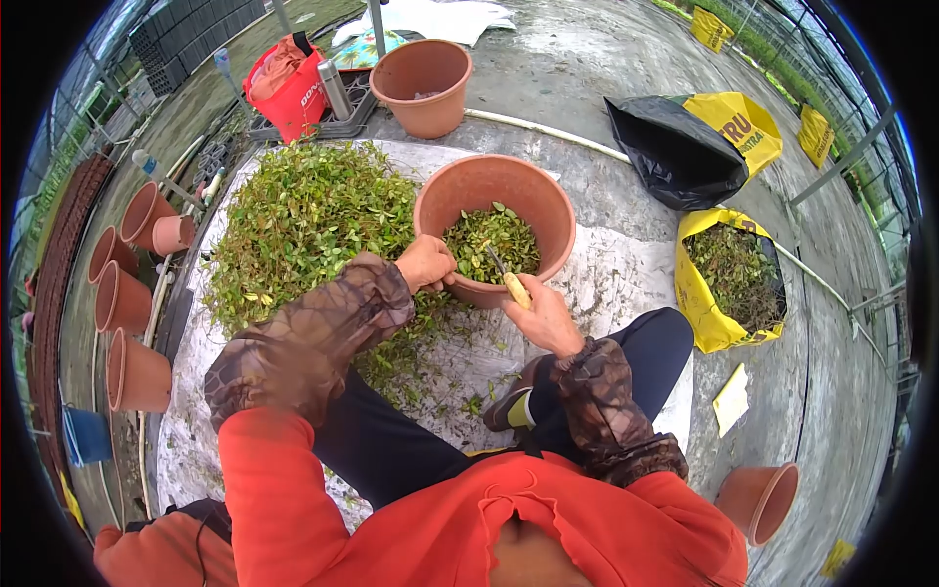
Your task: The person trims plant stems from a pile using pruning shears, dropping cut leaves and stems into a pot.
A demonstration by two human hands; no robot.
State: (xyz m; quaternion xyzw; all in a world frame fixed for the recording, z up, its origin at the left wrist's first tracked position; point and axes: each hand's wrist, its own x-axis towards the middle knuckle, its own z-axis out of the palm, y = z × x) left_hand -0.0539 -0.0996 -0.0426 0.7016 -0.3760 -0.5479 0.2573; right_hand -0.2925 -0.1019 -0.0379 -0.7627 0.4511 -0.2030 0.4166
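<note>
A terracotta-coloured pot (543, 196) stands on the white sheet in front of me, with green leafy cuttings (499, 235) inside it. At its near left rim is my left hand (427, 263), fingers pinched together; what they hold is too small to make out. My right hand (548, 318) grips a small knife (515, 289) by its pale yellow handle, beside the near right rim, and the blade points up and left over the pot. A large heap of leafy stems (313, 215) lies on the sheet, left of the pot.
Another large pot (430, 88), a red bag (287, 88) and a metal flask (335, 90) stand behind. At right are a black bag (675, 157) and a yellow sack (696, 293) of plant matter. Several pots (137, 372) line the left side.
</note>
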